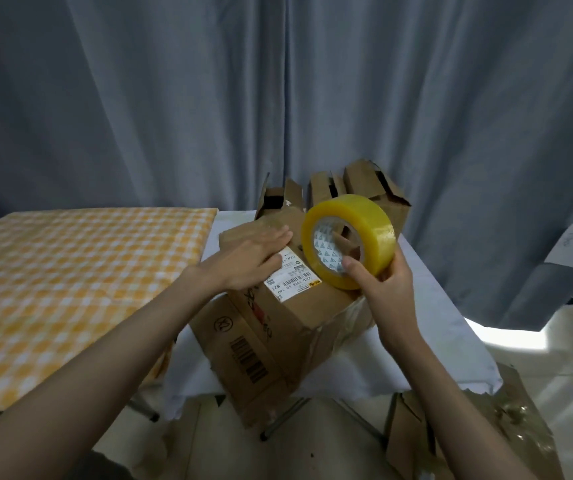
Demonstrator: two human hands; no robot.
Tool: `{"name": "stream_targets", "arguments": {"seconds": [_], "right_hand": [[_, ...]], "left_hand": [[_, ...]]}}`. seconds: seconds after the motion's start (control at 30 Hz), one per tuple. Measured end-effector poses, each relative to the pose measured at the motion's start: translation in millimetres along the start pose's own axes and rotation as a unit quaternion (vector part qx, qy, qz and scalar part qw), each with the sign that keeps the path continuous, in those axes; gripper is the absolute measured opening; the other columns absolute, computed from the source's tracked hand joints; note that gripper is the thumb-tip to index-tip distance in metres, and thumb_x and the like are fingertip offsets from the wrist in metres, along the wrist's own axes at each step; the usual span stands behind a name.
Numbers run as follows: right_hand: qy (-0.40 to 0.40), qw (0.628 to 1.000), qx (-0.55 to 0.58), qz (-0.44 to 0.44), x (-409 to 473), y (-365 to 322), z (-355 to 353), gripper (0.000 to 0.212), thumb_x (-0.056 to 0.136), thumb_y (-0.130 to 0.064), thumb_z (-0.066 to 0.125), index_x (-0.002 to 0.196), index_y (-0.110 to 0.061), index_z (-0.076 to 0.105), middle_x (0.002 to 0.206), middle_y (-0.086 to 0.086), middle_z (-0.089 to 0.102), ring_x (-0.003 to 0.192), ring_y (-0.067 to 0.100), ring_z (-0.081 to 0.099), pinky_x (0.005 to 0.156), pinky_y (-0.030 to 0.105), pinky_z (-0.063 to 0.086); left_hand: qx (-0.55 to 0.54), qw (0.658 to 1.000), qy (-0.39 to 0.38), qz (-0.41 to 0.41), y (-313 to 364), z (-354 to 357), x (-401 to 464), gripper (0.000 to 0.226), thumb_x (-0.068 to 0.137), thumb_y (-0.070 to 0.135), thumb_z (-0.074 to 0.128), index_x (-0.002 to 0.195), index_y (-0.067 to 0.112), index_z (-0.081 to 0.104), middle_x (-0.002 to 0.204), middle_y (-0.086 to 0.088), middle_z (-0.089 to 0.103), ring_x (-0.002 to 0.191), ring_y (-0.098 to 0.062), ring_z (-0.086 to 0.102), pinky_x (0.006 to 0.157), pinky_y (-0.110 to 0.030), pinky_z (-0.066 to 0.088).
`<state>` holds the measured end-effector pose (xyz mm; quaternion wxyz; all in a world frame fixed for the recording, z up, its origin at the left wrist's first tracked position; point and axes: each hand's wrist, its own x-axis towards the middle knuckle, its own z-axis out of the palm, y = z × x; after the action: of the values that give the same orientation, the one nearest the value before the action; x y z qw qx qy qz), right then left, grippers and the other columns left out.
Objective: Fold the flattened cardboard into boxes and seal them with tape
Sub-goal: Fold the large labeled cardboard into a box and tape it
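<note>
A brown cardboard box with a white shipping label lies tilted on the small white-covered table. My left hand lies flat on the box's top, fingers straight, partly over the label. My right hand grips a large yellow roll of tape by its lower rim, holding it upright just above the box's right side. No loose tape end is visible.
Other folded brown boxes stand behind at the table's back edge. A table with an orange checked cloth fills the left. Flattened cardboard lies on the floor at lower right. Grey curtains hang behind.
</note>
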<state>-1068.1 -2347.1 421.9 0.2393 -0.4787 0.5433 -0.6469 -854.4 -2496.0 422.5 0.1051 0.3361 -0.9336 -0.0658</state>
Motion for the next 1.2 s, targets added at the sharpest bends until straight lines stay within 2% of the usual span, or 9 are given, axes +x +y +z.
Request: {"name": "stream_targets", "arguments": {"seconds": [0.17,0.3,0.4,0.47,0.6,0.73,0.93,1.07,1.2], "right_hand": [[0.031,0.999,0.024,0.008,3,13,20,0.041,0.083,-0.042,0.077,0.116,-0.041,0.051,0.112,-0.008,0.064,0.105,0.01,0.063,0.08,0.025,0.055],[0.003,1.0,0.014,0.009,14,12,31,0.039,0.079,-0.045,0.079,0.105,-0.048,0.049,0.109,-0.016,0.062,0.102,0.005,0.062,0.085,0.033,0.056],[-0.022,0.999,-0.011,0.021,21,13,34,0.048,0.077,-0.044,0.08,0.111,-0.048,0.047,0.111,-0.017,0.061,0.104,0.005,0.062,0.089,0.04,0.058],[-0.033,0.998,-0.03,0.035,22,13,30,0.06,0.072,-0.052,0.08,0.122,-0.041,0.047,0.118,-0.01,0.061,0.11,0.012,0.06,0.092,0.044,0.057],[-0.046,0.998,-0.028,0.018,21,-4,13,0.056,0.076,-0.031,0.085,0.124,-0.023,0.057,0.113,-0.003,0.067,0.103,0.012,0.065,0.088,0.041,0.059],[-0.03,0.999,-0.045,0.007,16,-21,-11,0.042,0.072,-0.026,0.086,0.108,-0.021,0.066,0.097,-0.002,0.072,0.089,0.013,0.07,0.077,0.038,0.061],[0.02,0.994,-0.11,0.015,-10,-33,-62,0.021,0.066,-0.019,0.084,0.08,-0.018,0.067,0.067,-0.009,0.067,0.062,0.005,0.063,0.054,0.025,0.047],[0.009,0.98,-0.201,0.005,-29,-34,-69,0.024,0.066,-0.025,0.081,0.082,-0.022,0.064,0.075,-0.008,0.065,0.07,0.007,0.063,0.055,0.025,0.046],[0.003,0.965,-0.262,-0.019,-37,-37,-63,0.034,0.071,-0.023,0.084,0.094,-0.03,0.059,0.08,-0.017,0.058,0.073,-0.001,0.055,0.058,0.012,0.035]], "left_hand": [[-0.021,1.0,0.019,-0.012,1,15,2,0.072,0.093,0.059,0.018,0.158,0.027,0.02,0.165,0.006,0.014,0.151,-0.007,0.012,0.124,-0.039,0.011],[0.027,1.0,0.014,-0.005,-14,7,14,0.063,0.095,0.054,0.021,0.155,0.034,0.025,0.162,0.005,0.026,0.147,-0.013,0.025,0.12,-0.045,0.021],[0.074,0.995,0.053,0.036,-10,-4,19,0.051,0.096,0.043,0.028,0.14,0.026,0.048,0.146,0.001,0.049,0.13,-0.017,0.045,0.109,-0.036,0.035],[0.025,0.997,0.052,0.056,-4,-4,16,0.044,0.097,0.034,0.034,0.136,0.019,0.047,0.138,-0.005,0.054,0.121,-0.019,0.05,0.103,-0.028,0.033],[-0.018,0.999,-0.004,0.028,-4,0,12,0.056,0.097,0.038,0.027,0.15,0.021,0.033,0.156,-0.004,0.035,0.14,-0.018,0.033,0.116,-0.029,0.018],[0.017,0.996,-0.086,-0.031,-5,-1,10,0.053,0.102,0.041,0.018,0.149,0.043,-0.007,0.166,0.005,-0.004,0.152,-0.01,-0.001,0.124,-0.044,0.0],[0.02,0.994,-0.097,-0.036,5,-10,11,0.053,0.108,0.028,0.02,0.156,0.041,0.001,0.166,0.005,-0.008,0.152,-0.01,-0.002,0.122,-0.04,-0.004],[0.026,0.994,-0.1,-0.034,3,-7,11,0.055,0.104,0.036,0.016,0.156,0.041,0.001,0.166,0.005,-0.008,0.152,-0.01,-0.003,0.122,-0.041,-0.006],[0.023,0.993,-0.109,-0.039,4,-9,9,0.062,0.094,0.044,0.012,0.156,0.041,0.0,0.165,0.005,-0.008,0.152,-0.01,-0.003,0.123,-0.042,-0.006]]}}
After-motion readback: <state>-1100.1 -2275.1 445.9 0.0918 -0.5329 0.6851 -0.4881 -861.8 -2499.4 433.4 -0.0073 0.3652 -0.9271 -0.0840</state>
